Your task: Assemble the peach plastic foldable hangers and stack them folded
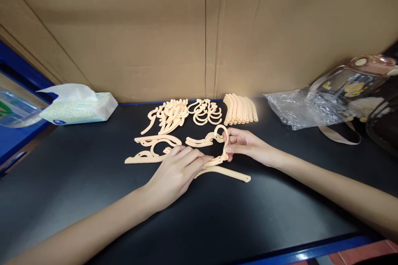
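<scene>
Between thumb and fingers, my right hand [245, 145] pinches a cream plastic hanger hook [226, 136], its curve pointing up. The hook's lower end meets a short hanger arm [215, 161]; whether they are joined, I cannot tell. My left hand [175, 174] is closed on that arm, its fingertips covering part of it. Just below lies a longer loose hanger arm [233, 172], one end under my left hand. Left of my fingers lie folded hangers [144, 159], partly covered by the hand. Behind my hands lies another folded piece [199, 142].
At the back of the black table [199, 223] are a pile of hanger arms [172, 116], several loose hooks [205, 112] and a neat row of arms [240, 109]. A tissue pack [81, 107] sits left; a plastic bag [304, 105] and strapped bottle [351, 85] sit right. Cardboard [139, 37] stands behind.
</scene>
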`<state>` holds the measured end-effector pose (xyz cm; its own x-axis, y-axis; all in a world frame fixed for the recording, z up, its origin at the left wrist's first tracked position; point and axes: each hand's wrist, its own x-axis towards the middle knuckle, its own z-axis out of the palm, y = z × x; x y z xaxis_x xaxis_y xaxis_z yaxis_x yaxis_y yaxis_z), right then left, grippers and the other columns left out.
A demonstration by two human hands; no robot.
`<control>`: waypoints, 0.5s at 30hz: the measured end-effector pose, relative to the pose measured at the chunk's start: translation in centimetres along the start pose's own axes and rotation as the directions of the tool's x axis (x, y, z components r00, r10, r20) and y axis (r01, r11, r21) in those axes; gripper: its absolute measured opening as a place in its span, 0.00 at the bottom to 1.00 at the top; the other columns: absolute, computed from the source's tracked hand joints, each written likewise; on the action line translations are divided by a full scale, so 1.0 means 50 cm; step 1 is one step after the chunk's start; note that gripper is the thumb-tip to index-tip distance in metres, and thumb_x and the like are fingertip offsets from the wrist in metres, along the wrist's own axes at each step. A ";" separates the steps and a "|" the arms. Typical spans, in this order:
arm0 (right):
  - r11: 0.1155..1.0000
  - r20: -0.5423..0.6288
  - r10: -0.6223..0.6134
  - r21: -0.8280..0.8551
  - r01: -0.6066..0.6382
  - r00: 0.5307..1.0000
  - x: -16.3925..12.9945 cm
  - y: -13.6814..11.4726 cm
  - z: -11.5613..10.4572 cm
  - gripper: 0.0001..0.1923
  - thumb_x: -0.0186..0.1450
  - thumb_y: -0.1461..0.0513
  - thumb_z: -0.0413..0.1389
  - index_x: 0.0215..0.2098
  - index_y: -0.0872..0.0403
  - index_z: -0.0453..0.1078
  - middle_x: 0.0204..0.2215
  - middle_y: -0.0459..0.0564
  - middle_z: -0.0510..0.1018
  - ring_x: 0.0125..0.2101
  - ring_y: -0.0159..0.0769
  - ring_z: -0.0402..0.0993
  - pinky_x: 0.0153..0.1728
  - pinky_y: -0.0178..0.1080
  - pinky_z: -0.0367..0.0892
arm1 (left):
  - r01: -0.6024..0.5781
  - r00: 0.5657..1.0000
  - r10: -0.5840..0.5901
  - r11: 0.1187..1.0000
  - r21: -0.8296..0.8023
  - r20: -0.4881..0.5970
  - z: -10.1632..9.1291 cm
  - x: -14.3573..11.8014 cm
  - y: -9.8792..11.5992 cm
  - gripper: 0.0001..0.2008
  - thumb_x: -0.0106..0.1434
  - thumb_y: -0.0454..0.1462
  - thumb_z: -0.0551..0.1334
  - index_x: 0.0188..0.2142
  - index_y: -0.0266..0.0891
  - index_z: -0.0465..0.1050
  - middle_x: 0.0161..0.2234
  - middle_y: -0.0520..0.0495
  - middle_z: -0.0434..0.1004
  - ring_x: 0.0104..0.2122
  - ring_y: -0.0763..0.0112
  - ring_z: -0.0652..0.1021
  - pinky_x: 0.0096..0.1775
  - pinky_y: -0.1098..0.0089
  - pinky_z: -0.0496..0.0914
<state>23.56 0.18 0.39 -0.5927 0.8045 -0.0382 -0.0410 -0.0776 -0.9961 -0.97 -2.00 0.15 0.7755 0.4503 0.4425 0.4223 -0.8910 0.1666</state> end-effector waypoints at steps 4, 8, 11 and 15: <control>1.000 -0.012 -0.014 -0.016 0.013 1.000 -0.002 0.001 0.000 0.10 0.63 0.62 0.59 0.33 0.53 0.59 0.25 0.41 0.72 0.26 0.28 0.71 0.34 0.35 0.66 | 0.000 1.000 0.000 1.000 0.023 0.000 0.001 0.000 -0.001 0.12 0.70 0.31 0.52 0.50 0.36 0.70 0.38 0.47 0.75 0.36 0.69 0.70 0.39 0.68 0.60; 1.000 0.005 -0.011 -0.028 0.012 1.000 -0.004 0.001 -0.001 0.09 0.63 0.62 0.58 0.33 0.53 0.59 0.25 0.41 0.73 0.27 0.29 0.72 0.36 0.36 0.66 | -0.008 1.000 0.008 0.999 0.041 0.005 0.002 0.000 -0.003 0.12 0.71 0.30 0.52 0.50 0.36 0.70 0.38 0.48 0.76 0.36 0.70 0.70 0.38 0.68 0.60; 0.999 -0.001 -0.010 -0.039 0.010 1.000 -0.004 -0.002 0.000 0.10 0.63 0.62 0.58 0.33 0.53 0.59 0.25 0.41 0.72 0.27 0.29 0.71 0.36 0.36 0.66 | -0.011 1.000 0.010 0.999 0.039 0.004 0.002 -0.001 -0.002 0.12 0.71 0.30 0.51 0.49 0.35 0.70 0.38 0.48 0.76 0.36 0.70 0.70 0.39 0.68 0.60; 0.998 -0.003 -0.002 -0.059 0.002 1.000 -0.005 -0.004 0.000 0.11 0.63 0.60 0.58 0.33 0.53 0.59 0.25 0.41 0.72 0.28 0.29 0.72 0.36 0.37 0.66 | -0.005 1.000 0.005 0.999 0.044 0.007 0.001 -0.002 -0.001 0.12 0.70 0.30 0.52 0.49 0.36 0.70 0.38 0.48 0.76 0.36 0.69 0.71 0.39 0.68 0.60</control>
<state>23.72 0.01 0.61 -0.5902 0.8064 -0.0366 0.0051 -0.0416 -0.9991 -1.04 -1.98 0.05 0.7808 0.4462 0.4374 0.4383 -0.8900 0.1256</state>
